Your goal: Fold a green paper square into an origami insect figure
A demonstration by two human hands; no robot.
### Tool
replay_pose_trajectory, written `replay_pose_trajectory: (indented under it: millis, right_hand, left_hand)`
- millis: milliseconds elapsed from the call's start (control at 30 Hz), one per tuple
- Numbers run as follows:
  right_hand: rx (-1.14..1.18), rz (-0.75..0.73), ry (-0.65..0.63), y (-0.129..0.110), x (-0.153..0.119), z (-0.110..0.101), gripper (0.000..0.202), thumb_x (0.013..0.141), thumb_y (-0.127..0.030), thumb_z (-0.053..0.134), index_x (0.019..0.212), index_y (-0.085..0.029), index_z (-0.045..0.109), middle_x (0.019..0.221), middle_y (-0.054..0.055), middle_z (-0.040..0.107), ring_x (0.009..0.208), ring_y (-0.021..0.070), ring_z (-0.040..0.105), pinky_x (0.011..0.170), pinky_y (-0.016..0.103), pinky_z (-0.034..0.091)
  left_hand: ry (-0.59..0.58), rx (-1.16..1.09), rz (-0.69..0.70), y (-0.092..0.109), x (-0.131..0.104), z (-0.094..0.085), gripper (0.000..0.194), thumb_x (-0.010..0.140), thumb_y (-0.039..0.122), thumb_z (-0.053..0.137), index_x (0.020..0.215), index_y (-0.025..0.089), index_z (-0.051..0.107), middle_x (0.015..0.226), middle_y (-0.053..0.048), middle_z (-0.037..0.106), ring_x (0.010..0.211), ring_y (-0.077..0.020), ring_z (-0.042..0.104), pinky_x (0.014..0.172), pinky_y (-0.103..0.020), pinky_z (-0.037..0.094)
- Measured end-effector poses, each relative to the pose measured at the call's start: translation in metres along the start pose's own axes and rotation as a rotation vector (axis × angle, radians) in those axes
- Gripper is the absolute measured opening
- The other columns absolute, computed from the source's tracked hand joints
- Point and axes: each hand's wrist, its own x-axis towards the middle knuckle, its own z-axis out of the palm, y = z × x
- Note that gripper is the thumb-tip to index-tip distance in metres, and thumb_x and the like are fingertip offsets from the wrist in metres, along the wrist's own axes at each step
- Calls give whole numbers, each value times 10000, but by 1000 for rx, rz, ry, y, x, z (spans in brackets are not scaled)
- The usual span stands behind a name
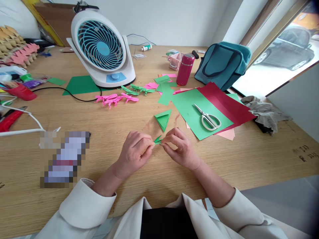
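Note:
Between my two hands is a small folded green paper piece (158, 140) with pointed tips sticking up. My left hand (136, 149) pinches its left side, and my right hand (179, 148) pinches the right side. Just beyond them lies a green folded triangle (163, 120) on the wooden table (112, 129). White-handled scissors (208, 119) rest on a green sheet (189, 109), which overlaps a dark red sheet (224, 103). Finished-looking folded figures, pink (116, 99) and green (137, 89), lie in front of the fan.
A white and blue fan (103, 48) stands at the back left. A pink bottle (185, 69) and a teal bag (223, 64) stand at the back right. A blurred phone-like object (66, 157) lies left of my hands. A black cord (74, 96) crosses the table.

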Motion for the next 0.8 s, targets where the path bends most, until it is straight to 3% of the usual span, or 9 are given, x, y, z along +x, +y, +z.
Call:
replay_pose_trajectory:
  millis: [133, 400, 800]
  right_hand:
    - [69, 53, 38, 3, 3, -4, 62, 935, -156, 622, 911, -210, 639, 852, 42, 576, 815, 181, 577, 720, 345, 483]
    - [49, 52, -40, 2, 2, 1, 65, 941, -176, 611, 892, -207, 640, 851, 49, 593, 813, 186, 581, 722, 351, 482]
    - [158, 221, -39, 7, 2, -3, 79, 897, -142, 644, 835, -186, 660, 841, 44, 616, 795, 171, 593, 717, 321, 488]
  left_hand:
    - [41, -31, -73, -2, 1, 0, 172, 893, 49, 580, 947, 209, 546, 919, -24, 630, 856, -168, 596, 789, -340, 461]
    - [-67, 22, -113, -2, 1, 3, 79, 923, 139, 612, 924, 218, 613, 904, -24, 684, 834, -192, 571, 788, -367, 420]
    - [-88, -90, -224, -5, 1, 6, 116, 927, 94, 573, 881, 198, 592, 851, -2, 664, 842, -169, 593, 788, -329, 426]
